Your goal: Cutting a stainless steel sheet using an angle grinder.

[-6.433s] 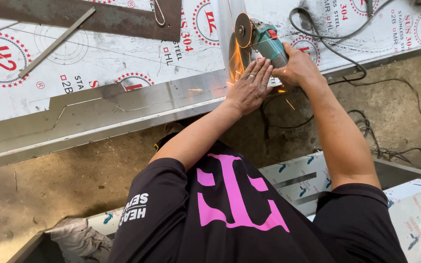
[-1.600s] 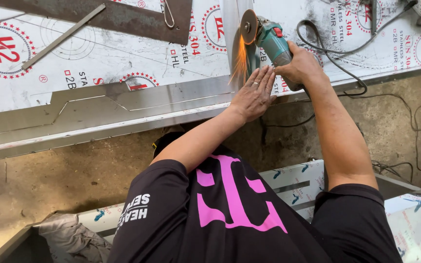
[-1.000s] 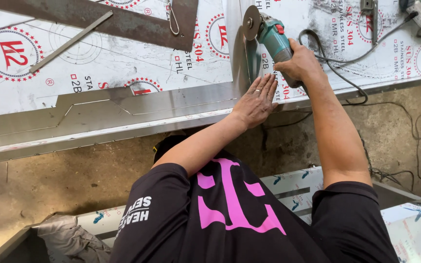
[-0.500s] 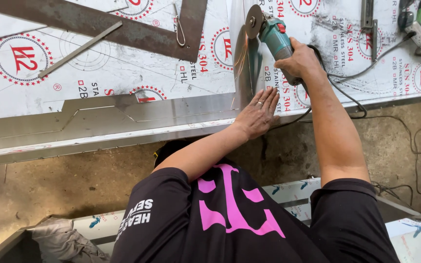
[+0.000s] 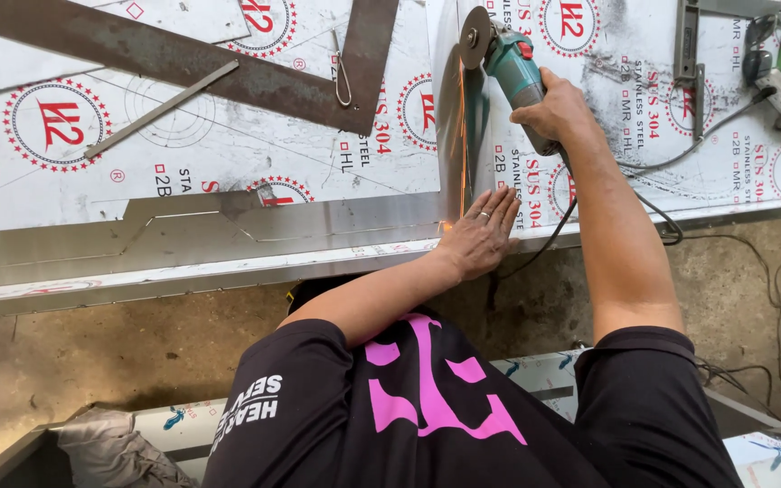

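Grinder (image 5: 515, 70): I'm seeing its long axis running up-left, disc (image 5: 475, 36) leading.
Right hand (image 5: 555, 113): fingers wrapping the grinder.
Left hand (image 5: 479, 237): fingers together, pressing flat on the sheet (image 5: 228, 237).

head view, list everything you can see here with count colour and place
angle grinder: one, teal with a grey disc, top centre, in the right hand
steel sheet: one, white film with red round marks, across the top
sparks: orange, below the disc
metal strip: one, grey, upper left on the sheet
hook: one, thin wire, upper centre
power cord: black, right of the grinder
floor: brown, below the sheet
left hand: flat on the sheet by the cut
right hand: gripping the grinder
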